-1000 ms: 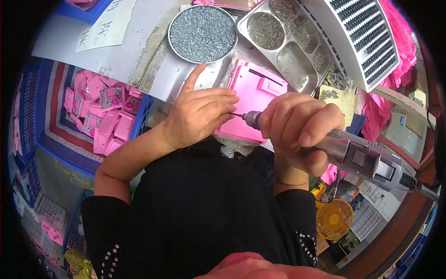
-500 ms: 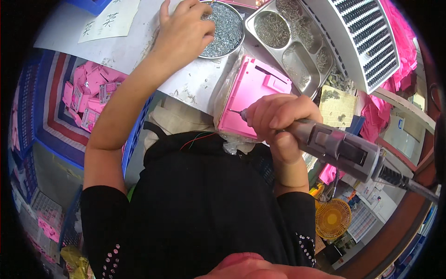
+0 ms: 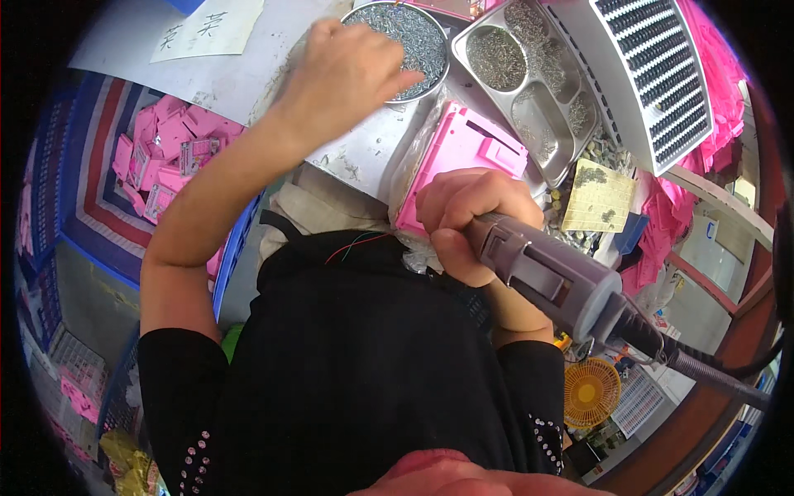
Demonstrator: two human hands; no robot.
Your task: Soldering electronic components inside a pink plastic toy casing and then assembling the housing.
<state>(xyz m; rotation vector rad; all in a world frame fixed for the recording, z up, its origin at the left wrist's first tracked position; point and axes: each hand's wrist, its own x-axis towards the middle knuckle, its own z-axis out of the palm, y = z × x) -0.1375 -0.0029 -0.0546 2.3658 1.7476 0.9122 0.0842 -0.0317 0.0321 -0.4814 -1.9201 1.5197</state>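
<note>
My right hand [image 3: 478, 217] is wrapped round a grey electric screwdriver [image 3: 546, 277], its cord running off to the right. The driver's tip is hidden behind my fist. Beneath that hand lies a flat pink plastic case [image 3: 463, 153] at the table's front edge, partly covered by my knuckles. At the near left of a round metal bowl of small screws [image 3: 405, 41], my left hand [image 3: 351, 78] is blurred by motion. Its thumb sticks out over the bowl's rim while the other fingers are bent. Whether they hold any screws is not visible.
A steel compartment tray [image 3: 550, 124] holds small metal parts right of the bowl. Beyond it stands a white rack [image 3: 653, 74] with rows of black pieces. Pink plastic parts [image 3: 169, 153] fill a lined blue crate at left. A yellowish card [image 3: 600, 194] lies beside the tray.
My left hand has drawn back slightly from the screws and turned, its fingers now bent. My right hand and the screwdriver have tilted and shifted nearer; the bit, visible before over the pink case, is now hidden.
</note>
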